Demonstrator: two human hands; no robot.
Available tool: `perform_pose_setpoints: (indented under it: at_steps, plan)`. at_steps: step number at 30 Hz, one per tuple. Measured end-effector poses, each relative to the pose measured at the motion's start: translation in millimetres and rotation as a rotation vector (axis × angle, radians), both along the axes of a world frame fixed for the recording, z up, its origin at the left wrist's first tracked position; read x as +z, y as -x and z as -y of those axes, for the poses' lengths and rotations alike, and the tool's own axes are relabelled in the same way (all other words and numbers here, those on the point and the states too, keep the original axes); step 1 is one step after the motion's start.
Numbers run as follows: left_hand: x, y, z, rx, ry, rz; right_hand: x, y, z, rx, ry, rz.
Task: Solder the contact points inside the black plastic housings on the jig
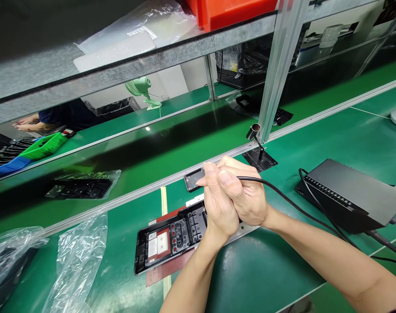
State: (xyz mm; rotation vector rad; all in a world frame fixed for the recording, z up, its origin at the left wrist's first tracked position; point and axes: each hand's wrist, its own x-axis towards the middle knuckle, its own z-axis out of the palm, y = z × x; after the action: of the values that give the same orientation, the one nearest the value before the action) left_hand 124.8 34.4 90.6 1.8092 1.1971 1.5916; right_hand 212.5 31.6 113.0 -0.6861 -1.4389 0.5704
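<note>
My right hand is closed, and a black cable runs out of its grip; whatever sits at the cable's end is hidden in the fingers. Pressed against it, my left hand is also closed, with its contents out of sight. A fingertip overlaps the right edge of a small black rounded frame; I cannot tell whether it is held. Below the hands, a long black plastic housing lies with its inside facing up on a reddish-brown mat. My wrists cover its right part.
A black box with cables sits to the right. Near the metal post stands a black tube holder. Plastic bags lie at left, a bagged black part behind the rail. A co-worker's hands show far left.
</note>
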Motion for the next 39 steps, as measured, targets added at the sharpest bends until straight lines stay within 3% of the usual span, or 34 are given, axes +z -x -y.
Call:
perform_pose_setpoints:
  at_steps: [16, 22, 29, 35, 39]
  plan:
    - [6.4, 0.1, 0.3, -0.128, -0.021, -0.023, -1.9, 1.1, -0.9, 0.014, -0.021, -0.005]
    - [7.5, 0.6, 0.5, -0.06, 0.013, 0.024, -2.1, 0.9, 1.0, 0.023, -0.018, -0.003]
    - [15.4, 0.0, -0.2, -0.15, 0.113, 0.085, 0.8, -2.1, 1.4, 0.035, 0.036, 0.023]
    - [20.1, -1.7, -1.0, -0.364, 0.14, 0.106, 3.8, -6.0, 4.5, 0.036, 0.034, 0.006]
    - [23.9, 2.6, 0.8, -0.372, 0.228, 0.078, 5.2, -9.9, 6.2, -0.034, 0.002, 0.116]
